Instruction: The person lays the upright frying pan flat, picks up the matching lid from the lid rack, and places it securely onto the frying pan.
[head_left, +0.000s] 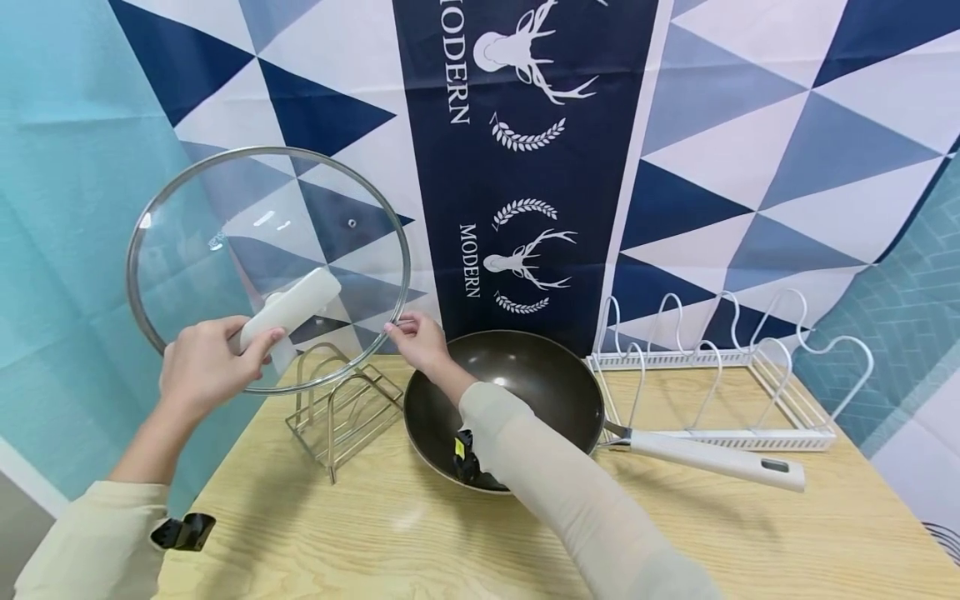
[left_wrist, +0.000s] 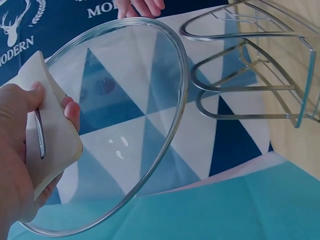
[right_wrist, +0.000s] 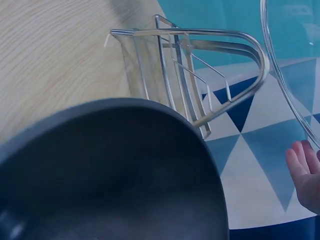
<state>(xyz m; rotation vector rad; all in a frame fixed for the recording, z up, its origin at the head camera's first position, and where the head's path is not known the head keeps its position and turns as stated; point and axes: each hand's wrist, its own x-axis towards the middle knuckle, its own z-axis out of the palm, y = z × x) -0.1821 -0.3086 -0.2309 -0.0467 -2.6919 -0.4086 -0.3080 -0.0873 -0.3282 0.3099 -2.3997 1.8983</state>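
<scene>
A large glass lid [head_left: 217,208] with a metal rim is held up, tilted on edge, at the left of the head view. My left hand [head_left: 202,362] grips its cream handle [head_left: 300,304]; the left wrist view shows the thumb and fingers around that handle [left_wrist: 47,130]. At the lid's right edge my right hand [head_left: 422,340] pinches the rim between thumb and fingers. In the right wrist view the fingertips [right_wrist: 300,155] meet the rim. Below the lid's lower edge stands a small gold-toned wire rack [head_left: 332,429]. Under my right forearm sits a dark wok [head_left: 532,375].
The wok's cream handle [head_left: 712,458] points right across the wooden table [head_left: 360,533]. A white wire rack [head_left: 795,439] with several upright loops stands at the back right. Behind everything hangs a patterned blue-and-white cloth [head_left: 697,108].
</scene>
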